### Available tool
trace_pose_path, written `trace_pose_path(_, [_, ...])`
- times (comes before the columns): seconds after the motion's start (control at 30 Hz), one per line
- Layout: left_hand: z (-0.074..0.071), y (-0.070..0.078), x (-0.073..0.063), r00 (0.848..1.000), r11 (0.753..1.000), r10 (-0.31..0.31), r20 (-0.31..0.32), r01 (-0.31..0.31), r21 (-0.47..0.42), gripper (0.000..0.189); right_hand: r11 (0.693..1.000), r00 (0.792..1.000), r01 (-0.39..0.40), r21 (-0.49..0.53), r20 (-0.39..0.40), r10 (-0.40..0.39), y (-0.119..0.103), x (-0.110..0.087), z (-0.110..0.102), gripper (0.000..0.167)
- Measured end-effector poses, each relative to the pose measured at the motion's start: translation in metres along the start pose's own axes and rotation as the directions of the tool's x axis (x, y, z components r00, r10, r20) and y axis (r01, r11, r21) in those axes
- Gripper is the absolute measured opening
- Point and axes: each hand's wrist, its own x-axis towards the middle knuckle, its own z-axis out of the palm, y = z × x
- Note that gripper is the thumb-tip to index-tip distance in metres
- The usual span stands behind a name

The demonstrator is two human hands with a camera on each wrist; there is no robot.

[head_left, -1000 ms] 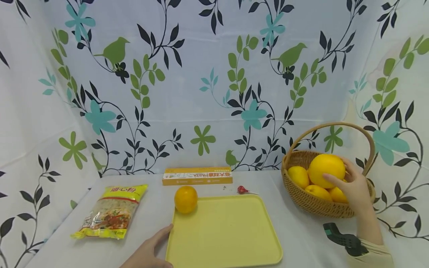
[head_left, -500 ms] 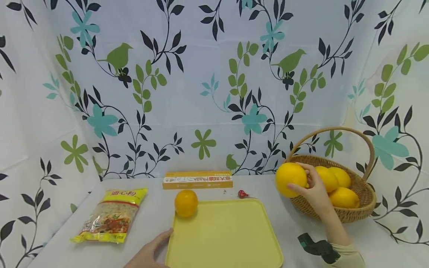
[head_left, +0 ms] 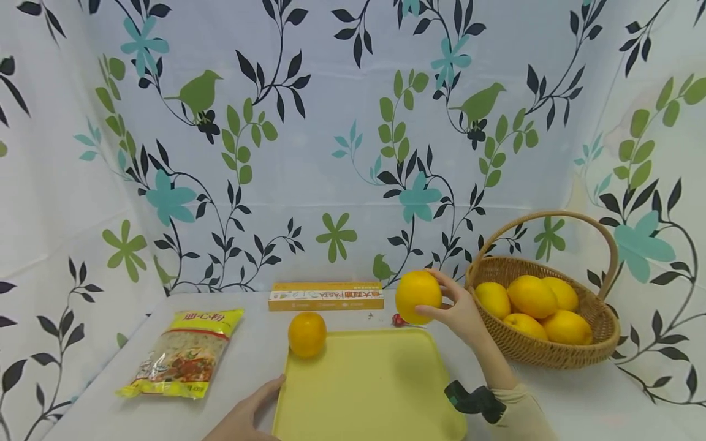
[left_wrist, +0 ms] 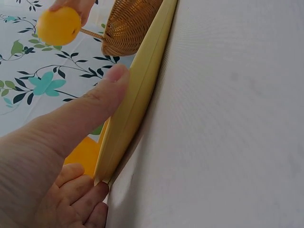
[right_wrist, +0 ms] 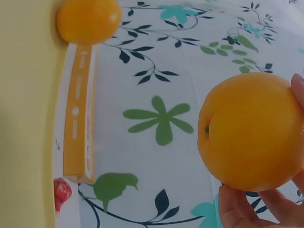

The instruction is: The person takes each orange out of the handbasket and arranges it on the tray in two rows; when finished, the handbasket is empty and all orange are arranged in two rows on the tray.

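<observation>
My right hand (head_left: 458, 309) holds an orange (head_left: 418, 297) in its fingers and thumb, raised over the back right of a yellow tray (head_left: 369, 386). In the right wrist view, this orange (right_wrist: 254, 130) fills the right side, fingertips beneath it. Another orange (head_left: 307, 334) rests on the tray's far left corner. My left hand (head_left: 248, 413) lies at the tray's left side, fingers spread, touching its edge. The left wrist view shows the straight thumb (left_wrist: 90, 104) against the tray rim (left_wrist: 135, 90) and the other fingers lower along it.
To the right stands a wicker basket (head_left: 496, 334) with a tall handle, holding several lemons (head_left: 532, 296). A yellow pasta box (head_left: 325, 296) lies behind the tray, near a small red-wrapped lollipop (head_left: 398, 320). A noodle bag (head_left: 184, 353) lies left. Patterned cloth (head_left: 309, 153) hangs behind.
My right hand has lifted the orange out of the basket and carried it left to the tray's back right corner. The left hand stays at the tray edge.
</observation>
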Motion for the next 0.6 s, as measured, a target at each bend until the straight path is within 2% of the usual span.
trace_pose_path(0.27, [0.001, -0.002, 0.0, 1.0, 1.0, -0.016, 0.0, 0.016, -0.019, 0.093, 0.995, 0.999, -0.036, 0.094, 0.04, 0.032, 0.004, 0.009, 0.039, 0.064])
trace_pose_path(0.47, [0.001, -0.001, -0.001, 1.0, 1.0, -0.015, -0.004, 0.015, -0.023, 0.095, 0.991, 0.996, -0.064, 0.119, 0.077, 0.055, -0.015, 0.007, 0.064, 0.06])
trace_pose_path(0.6, [0.0, 0.0, -0.002, 1.0, 1.0, -0.011, -0.011, 0.011, -0.019, 0.101, 0.99, 0.995, -0.046, 0.134, 0.095, 0.033, -0.004, 0.013, 0.079, 0.063])
